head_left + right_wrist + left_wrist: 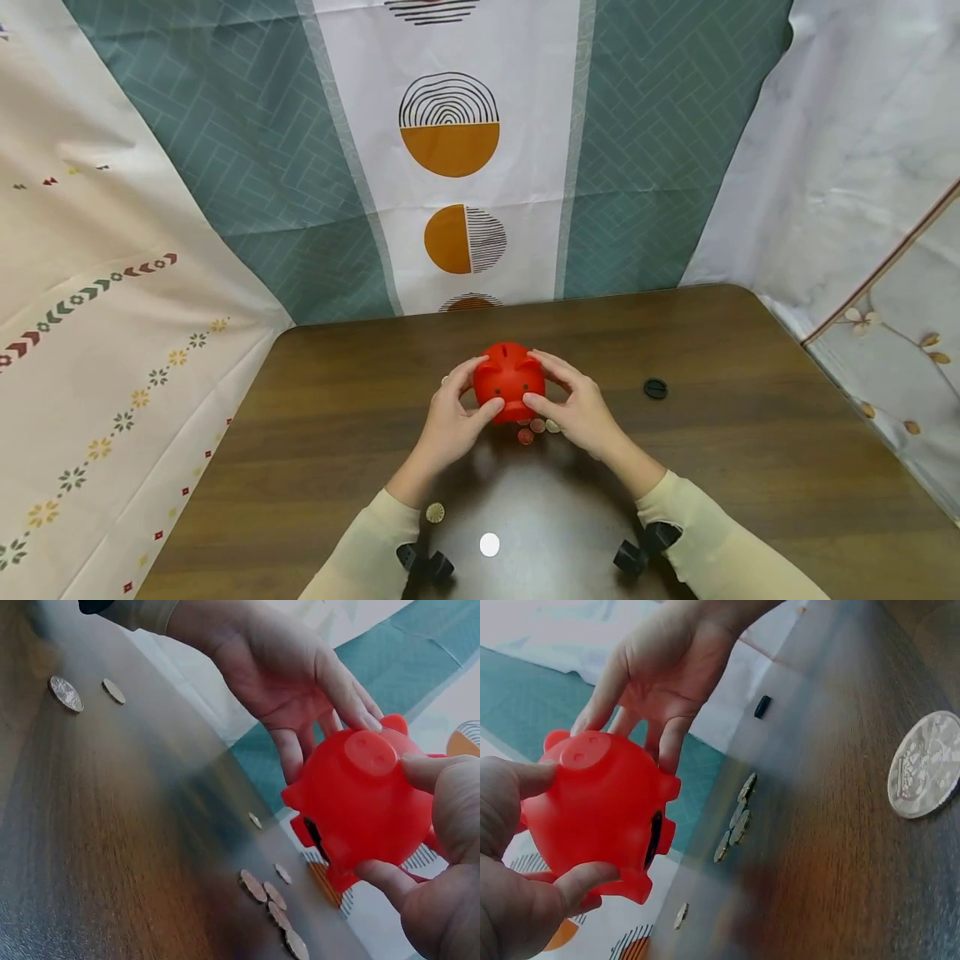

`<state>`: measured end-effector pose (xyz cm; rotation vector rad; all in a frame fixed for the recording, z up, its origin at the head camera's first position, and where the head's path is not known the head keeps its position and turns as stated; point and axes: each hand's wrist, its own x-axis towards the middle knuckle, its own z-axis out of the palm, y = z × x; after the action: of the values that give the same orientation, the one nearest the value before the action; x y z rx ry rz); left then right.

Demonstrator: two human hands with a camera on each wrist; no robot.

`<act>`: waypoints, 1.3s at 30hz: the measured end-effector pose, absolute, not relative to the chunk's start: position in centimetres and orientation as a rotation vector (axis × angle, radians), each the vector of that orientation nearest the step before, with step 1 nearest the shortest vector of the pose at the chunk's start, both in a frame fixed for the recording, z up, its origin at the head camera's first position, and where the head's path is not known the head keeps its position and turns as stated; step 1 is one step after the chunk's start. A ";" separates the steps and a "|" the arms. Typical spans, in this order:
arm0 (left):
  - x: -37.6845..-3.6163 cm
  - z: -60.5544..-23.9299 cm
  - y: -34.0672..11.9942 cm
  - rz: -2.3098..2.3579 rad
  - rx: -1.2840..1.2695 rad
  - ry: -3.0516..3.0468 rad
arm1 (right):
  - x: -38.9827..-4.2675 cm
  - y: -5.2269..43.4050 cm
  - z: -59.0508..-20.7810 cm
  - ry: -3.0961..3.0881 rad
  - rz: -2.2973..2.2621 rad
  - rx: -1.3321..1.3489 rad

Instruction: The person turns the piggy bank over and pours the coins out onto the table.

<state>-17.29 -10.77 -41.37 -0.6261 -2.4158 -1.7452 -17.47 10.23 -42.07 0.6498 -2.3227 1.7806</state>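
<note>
A red piggy bank (510, 379) is held up off the table between both hands, its coin slot on top and its snout towards me. My left hand (456, 417) grips its left side, thumb near the snout. On the other side my right hand (581, 414) grips it the same way. From the wrist views, a dark opening (654, 838) shows in the belly between the feet. Several coins (526, 436) lie on the table below the bank. A round black stopper (656, 388) rests to the right of the right hand.
The brown wooden table (337, 433) carries two more coins nearer me, a gold-coloured coin (435, 512) by the left wrist and a bright white-looking coin (490, 545). Patterned cloths (450, 192) hang behind and at both sides. Each wrist wears a black strap device (632, 557).
</note>
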 end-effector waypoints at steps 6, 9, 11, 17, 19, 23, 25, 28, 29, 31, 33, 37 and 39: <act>-18.6 -42.8 -10.6 -1.657 -0.584 -2.432 | -18.0 10.5 -41.8 -2.326 2.000 0.577; -18.5 -42.2 -10.5 -1.603 -0.674 -2.291 | -18.6 10.7 -42.4 -2.189 1.951 0.692; -18.2 -41.5 -10.6 -1.607 -0.751 -2.188 | -19.1 11.0 -42.7 -2.117 1.866 0.790; -20.2 -43.3 -11.5 -1.754 -0.587 -2.385 | -20.4 11.2 -44.3 -2.345 2.044 0.635; -20.3 -43.9 -11.7 -1.771 -0.529 -2.456 | -20.4 11.1 -44.9 -2.407 2.100 0.549; -20.1 -44.0 -11.7 -1.748 -0.546 -2.450 | -20.2 11.0 -45.0 -2.420 2.097 0.529; -19.6 -43.1 -11.5 -1.734 -0.580 -2.406 | -20.1 11.0 -44.8 -2.406 2.080 0.549; -18.3 -41.3 -11.1 -1.690 -0.684 -2.265 | -19.8 11.0 -43.9 -2.303 1.994 0.676; -17.8 -40.6 -11.0 -1.680 -0.729 -2.197 | -19.6 11.0 -43.4 -2.240 1.955 0.739; -17.1 -39.5 -10.7 -1.650 -0.820 -2.061 | -19.2 11.0 -42.4 -2.110 1.883 0.855; -16.8 -38.8 -10.6 -1.633 -0.851 -2.012 | -19.0 11.0 -41.5 -2.061 1.831 0.896; -17.7 -38.9 -10.8 -1.684 -0.732 -2.228 | -18.4 10.9 -40.4 -2.259 1.924 0.729; -18.5 -40.0 -11.1 -1.699 -0.640 -2.397 | -18.0 10.8 -40.3 -2.398 1.964 0.614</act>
<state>-18.50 -11.14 -39.98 -0.6404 -2.3973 -1.6990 -18.05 10.85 -40.26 0.6136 -2.3982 1.9643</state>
